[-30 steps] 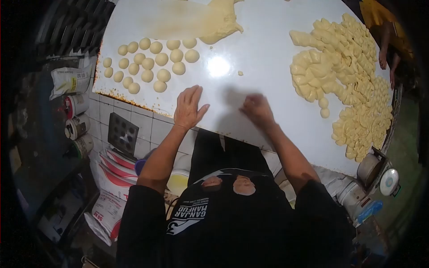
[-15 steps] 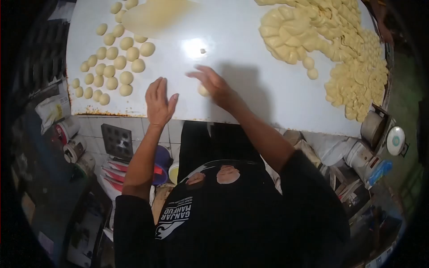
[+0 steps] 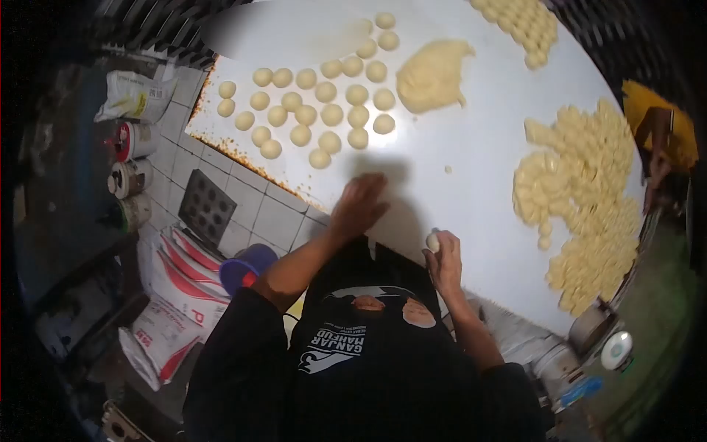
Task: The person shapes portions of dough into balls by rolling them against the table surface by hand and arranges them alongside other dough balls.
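Over the white table (image 3: 486, 214), near its front edge, my left hand (image 3: 359, 205) is held palm down with its fingers loosely spread and no dough in it. To its right, my right hand (image 3: 446, 261) has its fingers around a small dough ball (image 3: 433, 241), close to the table edge. Rows of round dough balls (image 3: 305, 115) rest on the left part of the table. Behind them, to the right, lies a large flat lump of dough (image 3: 433, 76). A tiny dough scrap (image 3: 448, 169) sits beyond my right hand.
Heaped dough pieces (image 3: 582, 199) cover the table's right side, with more dough pieces (image 3: 521, 26) at the back. Another person's arm (image 3: 658, 158) shows at the far right. Below the table are a dark mould tray (image 3: 207, 208), a purple bucket (image 3: 250, 267) and sacks (image 3: 166, 335).
The view has swung, shifting the table in the frame. My right hand, earlier stretched over a dough ball, now has a ball in its fingers near the edge; my left hand has moved toward the ball rows.
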The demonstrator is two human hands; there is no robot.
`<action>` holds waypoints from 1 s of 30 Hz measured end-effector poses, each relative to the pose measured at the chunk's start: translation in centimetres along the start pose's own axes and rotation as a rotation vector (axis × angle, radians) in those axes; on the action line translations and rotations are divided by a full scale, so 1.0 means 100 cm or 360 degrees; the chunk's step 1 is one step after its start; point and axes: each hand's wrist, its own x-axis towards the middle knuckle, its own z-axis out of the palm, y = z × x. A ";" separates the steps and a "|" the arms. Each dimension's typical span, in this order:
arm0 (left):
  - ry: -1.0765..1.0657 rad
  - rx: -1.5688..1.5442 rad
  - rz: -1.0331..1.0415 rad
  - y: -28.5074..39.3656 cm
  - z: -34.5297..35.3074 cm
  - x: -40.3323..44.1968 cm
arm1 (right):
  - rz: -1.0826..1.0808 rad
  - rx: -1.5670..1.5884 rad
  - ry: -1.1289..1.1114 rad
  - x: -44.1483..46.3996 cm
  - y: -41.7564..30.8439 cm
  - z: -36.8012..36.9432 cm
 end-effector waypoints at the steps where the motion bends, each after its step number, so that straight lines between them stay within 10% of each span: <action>1: 0.0040 -0.0047 0.0063 -0.005 0.001 -0.002 | 0.0058 -0.0020 -0.0160 0.025 -0.026 -0.010; 4: 0.0096 -0.0138 0.0110 -0.009 -0.005 0.004 | -0.0156 0.0132 -0.0429 0.130 -0.090 -0.029; 11: -0.0097 -0.0307 0.0109 -0.016 -0.021 0.016 | -0.0435 0.0479 0.0393 0.408 -0.208 0.021; 14: -0.0114 -0.0413 0.0131 -0.017 -0.024 0.014 | -0.0860 -0.0657 0.0671 0.420 -0.202 0.035; 18: 0.0047 -0.0289 0.0185 -0.023 -0.005 0.001 | -0.0734 0.0075 0.0429 0.270 -0.160 -0.028; 25: -0.0137 -0.0696 0.0735 0.128 0.011 0.107 | 0.0184 -0.0450 0.0151 -0.032 0.074 -0.060; 30: -0.0353 -0.0725 0.0942 0.285 0.139 0.156 | 0.0652 -0.0248 0.0887 -0.076 0.181 -0.151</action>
